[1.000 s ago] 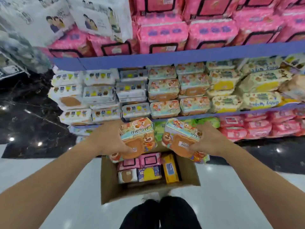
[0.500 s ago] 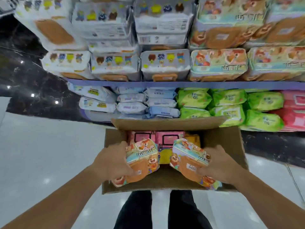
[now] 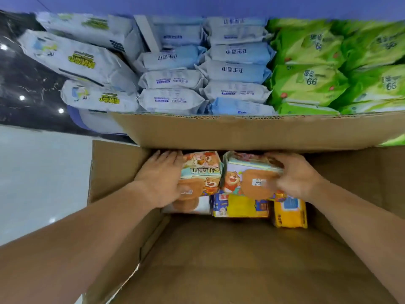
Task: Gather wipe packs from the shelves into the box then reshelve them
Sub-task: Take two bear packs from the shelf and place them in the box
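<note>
Both my hands are deep inside the open cardboard box [image 3: 252, 260], at its far end. My left hand [image 3: 162, 178] grips a bear-print wipe pack [image 3: 203, 172] from its left side, thumb across its front. My right hand [image 3: 295, 174] grips a second bear-print wipe pack [image 3: 245, 176] from its right side. The two packs stand side by side, touching, on top of other packs: a white one with a brown patch [image 3: 190, 205], a yellow-and-blue one [image 3: 238, 206] and an orange-yellow one [image 3: 289, 213].
The box's far flap [image 3: 252, 132] stands up in front of the lowest shelf, which holds white packs [image 3: 87, 62], pale blue packs [image 3: 236, 71] and green packs [image 3: 311, 80]. Pale glossy floor [image 3: 39, 176] lies to the left. The near half of the box floor is bare cardboard.
I have leaned down and lowered both bear-print packs from above the box's near edge into its far end, onto the packs lying there. The view has dropped to the lowest shelf.
</note>
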A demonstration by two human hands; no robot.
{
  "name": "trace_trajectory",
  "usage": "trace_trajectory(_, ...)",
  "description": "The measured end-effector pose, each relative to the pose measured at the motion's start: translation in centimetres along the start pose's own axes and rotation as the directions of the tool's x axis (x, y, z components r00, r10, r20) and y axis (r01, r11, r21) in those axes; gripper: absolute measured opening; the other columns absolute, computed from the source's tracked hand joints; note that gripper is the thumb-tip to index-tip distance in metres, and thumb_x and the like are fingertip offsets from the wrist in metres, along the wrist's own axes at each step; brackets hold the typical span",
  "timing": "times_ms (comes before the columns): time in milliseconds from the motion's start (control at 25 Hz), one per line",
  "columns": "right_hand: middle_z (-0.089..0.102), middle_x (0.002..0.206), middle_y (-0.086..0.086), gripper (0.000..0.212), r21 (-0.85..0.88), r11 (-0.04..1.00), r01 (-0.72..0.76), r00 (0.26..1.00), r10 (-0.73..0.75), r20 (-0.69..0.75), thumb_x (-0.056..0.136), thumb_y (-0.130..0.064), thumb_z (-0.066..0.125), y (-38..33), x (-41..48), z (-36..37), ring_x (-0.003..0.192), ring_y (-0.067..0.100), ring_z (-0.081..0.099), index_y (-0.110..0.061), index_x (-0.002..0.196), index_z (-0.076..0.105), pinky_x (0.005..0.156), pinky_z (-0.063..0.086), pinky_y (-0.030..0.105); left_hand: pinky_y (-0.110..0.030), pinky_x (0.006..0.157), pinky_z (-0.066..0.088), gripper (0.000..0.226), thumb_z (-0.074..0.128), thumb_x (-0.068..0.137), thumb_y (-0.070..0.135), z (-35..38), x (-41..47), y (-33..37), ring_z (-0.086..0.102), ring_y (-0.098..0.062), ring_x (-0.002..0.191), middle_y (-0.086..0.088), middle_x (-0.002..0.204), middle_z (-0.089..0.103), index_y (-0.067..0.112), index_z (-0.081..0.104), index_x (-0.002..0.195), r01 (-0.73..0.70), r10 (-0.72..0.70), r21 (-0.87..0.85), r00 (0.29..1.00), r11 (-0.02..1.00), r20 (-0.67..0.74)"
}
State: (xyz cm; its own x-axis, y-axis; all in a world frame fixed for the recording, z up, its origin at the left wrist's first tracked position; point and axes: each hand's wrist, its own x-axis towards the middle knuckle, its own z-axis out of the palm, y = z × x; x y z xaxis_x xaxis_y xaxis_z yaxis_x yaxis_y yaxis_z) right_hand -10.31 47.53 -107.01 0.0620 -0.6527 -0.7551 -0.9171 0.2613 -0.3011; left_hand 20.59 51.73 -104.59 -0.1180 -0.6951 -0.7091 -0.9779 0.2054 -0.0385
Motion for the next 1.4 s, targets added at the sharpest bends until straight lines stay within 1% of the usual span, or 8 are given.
trace_trajectory(120,0.040,0.146,0.007,0.096,0.331,0.913,-0.240,0.947,0.295,-0.128,0.071,-0.051,0.084,2.2,-2.2,1.8,0.136,0.030,0.038,-0.022,0.149,0.036,0.113,0.036,0.045,-0.049,0.123,0.026,0.076,0.063,0.094,0.045,3.5,-3.2,1.0,0.027,-0.036,0.150,-0.018,0.161,0.034,0.011,0.035,0.156,0.093,-0.123,-0.112,0.948,0.989,-0.295)
trace_trajectory(200,0.051,0.134,-0.004,0.076,0.615,0.723,-0.313,0.931,0.361,0.049,0.081,-0.050,0.077,2.3,-3.5,3.1,0.126,0.023,0.049,-0.026,0.143,0.040,0.105,0.042,0.041,-0.054,0.119,0.032,0.067,0.061,0.094,0.046,4.6,-3.7,2.4,0.033,-0.039,0.146,-0.018,0.153,0.045,0.014,0.045,0.151,0.101,-0.195,-0.250,0.901,0.963,-0.388)
trace_trajectory(280,0.058,0.127,-0.007,0.057,0.710,0.633,-0.309,0.933,0.347,0.096,0.087,-0.046,0.071,1.8,-3.4,4.0,0.116,0.018,0.056,-0.030,0.136,0.047,0.102,0.047,0.042,-0.054,0.122,0.017,0.077,0.044,0.092,0.068,4.0,-2.5,3.4,0.030,-0.036,0.145,-0.012,0.151,0.044,0.019,0.041,0.151,0.125,-0.223,-0.297,0.919,0.947,-0.324)
trace_trajectory(440,0.065,0.121,-0.002,0.058,0.608,0.757,-0.238,0.939,0.340,-0.056,0.087,-0.060,0.063,0.0,-2.1,5.0,0.113,0.026,0.064,-0.026,0.132,0.049,0.094,0.053,0.043,-0.053,0.119,0.015,0.099,0.038,0.077,0.089,1.8,1.4,2.2,0.033,-0.030,0.136,-0.008,0.142,0.038,0.021,0.032,0.148,0.153,-0.165,-0.133,0.982,0.979,-0.086)
trace_trajectory(680,0.058,0.135,0.005,0.068,0.422,0.861,-0.283,0.943,0.329,-0.039,0.096,-0.060,0.048,-0.9,-2.7,5.6,0.119,0.031,0.060,-0.020,0.148,0.030,0.081,0.050,0.036,-0.057,0.106,0.043,0.074,0.069,0.084,0.048,3.8,-1.9,5.6,0.048,-0.042,0.125,-0.023,0.136,0.048,0.005,0.048,0.140,0.184,-0.258,-0.219,0.887,0.958,-0.383)
trace_trajectory(1000,0.060,0.130,0.009,0.077,0.442,0.827,-0.348,0.912,0.408,-0.044,0.094,-0.062,0.046,-2.0,-3.2,6.0,0.112,0.033,0.062,-0.016,0.151,0.024,0.085,0.056,0.043,-0.046,0.114,0.037,0.073,0.062,0.096,0.043,1.1,0.1,3.6,0.027,-0.031,0.139,-0.009,0.150,0.028,0.017,0.029,0.156,0.111,-0.194,-0.393,0.965,0.913,-0.178)
trace_trajectory(1120,0.062,0.124,0.003,0.071,0.476,0.819,-0.320,0.923,0.384,-0.040,0.094,-0.062,0.045,-2.8,-6.2,5.3,0.102,0.025,0.062,-0.022,0.151,0.031,0.075,0.052,0.035,-0.044,0.121,0.029,0.070,0.057,0.098,0.038,-0.7,-2.1,4.1,0.023,-0.032,0.147,-0.010,0.159,0.021,0.017,0.027,0.158,0.131,-0.238,-0.594,0.966,0.794,-0.104)
trace_trajectory(1400,0.043,0.152,-0.003,0.060,0.669,0.720,-0.185,0.980,0.190,0.066,0.100,-0.056,0.042,-7.0,-16.2,0.5,0.132,0.017,0.042,-0.029,0.153,0.033,0.100,0.037,0.033,-0.033,0.101,0.040,0.044,0.049,0.101,0.046,-7.6,-11.9,7.5,0.048,-0.018,0.127,0.006,0.149,0.036,0.031,0.046,0.142,0.208,-0.290,-0.935,0.949,0.287,0.122)
